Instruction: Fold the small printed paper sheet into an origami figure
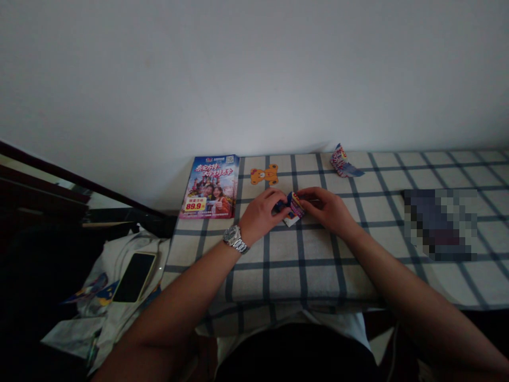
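Between my two hands is a small folded piece of printed paper, blue and pink with a white part facing me. My left hand, with a metal watch on its wrist, pinches the paper's left side. The fingers of my right hand close on its upper right edge. Just beyond my left hand lies a flat orange bear cutout. Farther back to the right sits a crumpled or folded printed paper in similar colours. My fingers hide part of the folds.
A stack of printed flyers lies at the table's left end. The checked tablecloth reaches to the white wall. A blurred-out dark item lies at right. Below left, a phone rests on white cloth or plastic.
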{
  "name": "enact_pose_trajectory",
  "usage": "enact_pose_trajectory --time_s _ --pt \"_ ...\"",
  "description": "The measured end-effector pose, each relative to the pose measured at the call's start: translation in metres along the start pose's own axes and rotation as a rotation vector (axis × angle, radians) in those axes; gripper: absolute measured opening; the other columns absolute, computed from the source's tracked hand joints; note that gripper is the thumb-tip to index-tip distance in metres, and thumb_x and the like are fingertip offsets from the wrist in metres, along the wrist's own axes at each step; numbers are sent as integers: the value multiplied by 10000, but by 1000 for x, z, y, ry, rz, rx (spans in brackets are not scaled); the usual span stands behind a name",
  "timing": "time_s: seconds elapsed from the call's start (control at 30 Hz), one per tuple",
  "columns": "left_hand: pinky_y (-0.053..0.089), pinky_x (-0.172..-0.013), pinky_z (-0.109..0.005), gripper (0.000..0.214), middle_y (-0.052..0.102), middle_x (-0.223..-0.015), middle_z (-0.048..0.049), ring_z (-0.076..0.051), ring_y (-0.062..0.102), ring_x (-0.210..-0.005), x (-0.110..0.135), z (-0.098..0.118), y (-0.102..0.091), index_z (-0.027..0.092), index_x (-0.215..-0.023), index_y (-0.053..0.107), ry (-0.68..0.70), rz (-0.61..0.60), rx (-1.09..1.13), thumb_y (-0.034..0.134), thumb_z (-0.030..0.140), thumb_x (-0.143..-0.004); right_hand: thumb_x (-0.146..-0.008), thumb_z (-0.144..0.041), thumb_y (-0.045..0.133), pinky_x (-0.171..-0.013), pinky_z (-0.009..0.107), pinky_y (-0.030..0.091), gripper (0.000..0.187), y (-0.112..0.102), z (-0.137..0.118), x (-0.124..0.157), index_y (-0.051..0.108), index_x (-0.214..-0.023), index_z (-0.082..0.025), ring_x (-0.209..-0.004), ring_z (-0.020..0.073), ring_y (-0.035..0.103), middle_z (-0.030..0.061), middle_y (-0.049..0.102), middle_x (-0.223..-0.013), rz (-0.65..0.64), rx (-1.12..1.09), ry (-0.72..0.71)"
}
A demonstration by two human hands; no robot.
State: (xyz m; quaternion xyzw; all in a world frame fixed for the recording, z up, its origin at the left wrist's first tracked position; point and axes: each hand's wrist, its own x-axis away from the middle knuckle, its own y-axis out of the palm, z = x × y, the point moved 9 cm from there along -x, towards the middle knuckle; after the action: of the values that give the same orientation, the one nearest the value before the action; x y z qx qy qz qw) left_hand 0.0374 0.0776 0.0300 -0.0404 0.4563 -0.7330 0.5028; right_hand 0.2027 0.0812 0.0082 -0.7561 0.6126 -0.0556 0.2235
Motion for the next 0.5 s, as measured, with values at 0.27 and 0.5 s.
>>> enact_pose_trajectory --time_s 0.27,0.5 --pt "548 -794 -311 103 684 -987 -26 -176 671 -885 -1 -2 -3 191 -1013 649 -53 43 -73 706 191 -927 -925 -340 716 -912 437 595 296 6 -21 0 714 -1212 -268 -1025 279 705 95 718 -1146 20 265 -185" --pt "568 -823 -329 145 705 -1013 -40 -190 689 -926 0 -2 -2 193 -1058 640 -53 50 -69 695 174 -925 -934 -288 704 -947 454 573 318 13 -30 4 690 -1250 -259 -1077 294 678 111 688 -1174 47 355 -235"
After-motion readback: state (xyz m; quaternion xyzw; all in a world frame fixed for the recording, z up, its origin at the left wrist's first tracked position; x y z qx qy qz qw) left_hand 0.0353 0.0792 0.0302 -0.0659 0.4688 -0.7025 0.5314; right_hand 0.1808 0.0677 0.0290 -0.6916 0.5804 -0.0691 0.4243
